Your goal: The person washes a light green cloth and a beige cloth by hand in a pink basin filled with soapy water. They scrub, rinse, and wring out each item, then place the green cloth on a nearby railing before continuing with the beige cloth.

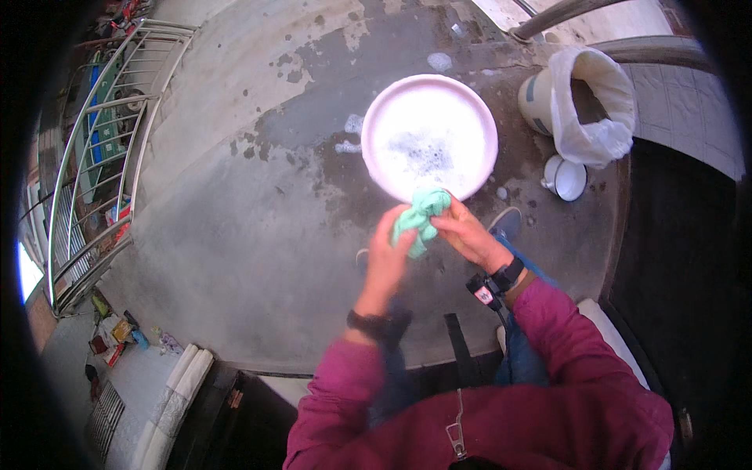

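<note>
A mint-green cloth [427, 204], bunched and twisted, is gripped between my two hands. My left hand [388, 249] holds its lower left side and looks slightly blurred. On the other side, my right hand [467, 230] pinches the cloth with thumb and fingers. Just beyond the hands, a round pale pink basin [371, 155] stands on the concrete floor, filled with white suds [435, 111]. A darker patch of water shows through the foam near its middle. The cloth overlaps the basin's near rim in the picture; whether it touches the rim I cannot tell.
Right of the basin stands a bucket [537, 103] with a white plastic liner, beside a white enamel mug [570, 179]. Foam blobs [354, 123] and wet patches mark the concrete floor [235, 247]. A metal railing [91, 158] runs along the left. My shoe [506, 223] is near the basin.
</note>
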`<state>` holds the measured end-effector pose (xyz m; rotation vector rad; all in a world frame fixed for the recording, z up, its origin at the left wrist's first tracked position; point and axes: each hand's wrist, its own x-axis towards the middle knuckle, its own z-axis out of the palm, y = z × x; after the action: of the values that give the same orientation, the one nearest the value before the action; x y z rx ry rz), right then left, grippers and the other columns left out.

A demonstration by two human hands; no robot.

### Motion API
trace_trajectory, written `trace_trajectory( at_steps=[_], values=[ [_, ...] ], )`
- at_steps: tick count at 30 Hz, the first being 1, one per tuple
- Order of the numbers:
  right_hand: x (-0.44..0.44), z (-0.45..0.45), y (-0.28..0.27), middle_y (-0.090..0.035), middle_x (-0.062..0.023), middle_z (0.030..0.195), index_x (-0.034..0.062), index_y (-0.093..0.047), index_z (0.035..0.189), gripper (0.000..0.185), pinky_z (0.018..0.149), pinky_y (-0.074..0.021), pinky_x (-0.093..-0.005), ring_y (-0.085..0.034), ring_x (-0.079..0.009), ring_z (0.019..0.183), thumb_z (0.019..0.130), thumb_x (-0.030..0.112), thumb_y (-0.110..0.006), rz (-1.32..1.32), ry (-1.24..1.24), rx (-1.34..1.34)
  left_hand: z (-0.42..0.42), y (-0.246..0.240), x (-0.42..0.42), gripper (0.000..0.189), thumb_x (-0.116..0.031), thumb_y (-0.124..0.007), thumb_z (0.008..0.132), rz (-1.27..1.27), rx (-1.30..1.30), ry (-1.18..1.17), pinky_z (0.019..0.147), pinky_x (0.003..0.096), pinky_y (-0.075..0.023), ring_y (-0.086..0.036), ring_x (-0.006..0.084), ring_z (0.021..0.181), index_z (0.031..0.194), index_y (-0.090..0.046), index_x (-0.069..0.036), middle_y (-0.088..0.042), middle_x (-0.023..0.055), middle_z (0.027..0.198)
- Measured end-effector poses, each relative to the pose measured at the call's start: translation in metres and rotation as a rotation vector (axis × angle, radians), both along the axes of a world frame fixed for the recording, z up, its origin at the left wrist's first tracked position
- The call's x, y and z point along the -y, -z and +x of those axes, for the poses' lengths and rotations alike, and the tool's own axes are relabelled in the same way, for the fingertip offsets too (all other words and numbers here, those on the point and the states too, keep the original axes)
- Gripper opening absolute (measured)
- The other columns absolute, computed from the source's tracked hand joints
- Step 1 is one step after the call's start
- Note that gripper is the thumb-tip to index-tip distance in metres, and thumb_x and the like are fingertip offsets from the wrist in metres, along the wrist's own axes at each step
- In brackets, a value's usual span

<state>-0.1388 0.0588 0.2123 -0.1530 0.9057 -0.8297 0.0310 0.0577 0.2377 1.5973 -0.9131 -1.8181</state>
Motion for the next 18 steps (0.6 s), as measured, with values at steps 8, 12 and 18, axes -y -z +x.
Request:
trace_trajectory(
  at_steps=[8,12,18],
  values=[
    [0.059,-0.019,-0.168,-0.051,-0.0071,0.121,0.0052,-0.037,0.132,0.057,0.097,-0.0388,-0.0318,-0.049,-0.0163,0.112,0.079,0.008,-0.056,-0.262,-0.039,0.007,0.01,-0.154,0.052,0.031,-0.015,-0.046,0.095,-0.021,-0.203,-0.169,0.084,0.0251,-0.0445,-0.054,0.0102,0.099,0.121,-0.052,-0.001,-0.058,0.0031,0.11],
    [0.082,-0.024,-0.258,-0.054,-0.009,0.112,0.0044,-0.041,0.125,0.047,0.089,-0.0451,-0.0303,-0.054,-0.0172,0.103,0.079,0.007,-0.052,-0.351,0.063,-0.014,0.013,-0.227,0.08,0.029,-0.018,-0.047,0.096,-0.145,-0.227,-0.173,0.077,0.023,-0.0464,-0.056,0.0079,0.094,0.121,-0.053,-0.004,-0.059,0.0003,0.105],
    [0.11,-0.028,-0.36,-0.058,-0.0038,0.094,0.0011,-0.055,0.103,0.026,0.078,-0.0469,-0.0256,-0.056,-0.0129,0.089,0.077,0.006,-0.051,-0.602,0.012,-0.344,0.026,-0.33,0.119,0.027,-0.008,-0.046,0.092,-0.519,0.16,-0.142,0.093,0.0271,-0.0401,-0.053,0.0123,0.103,0.113,-0.06,0.001,-0.06,0.0062,0.112]
  ],
)
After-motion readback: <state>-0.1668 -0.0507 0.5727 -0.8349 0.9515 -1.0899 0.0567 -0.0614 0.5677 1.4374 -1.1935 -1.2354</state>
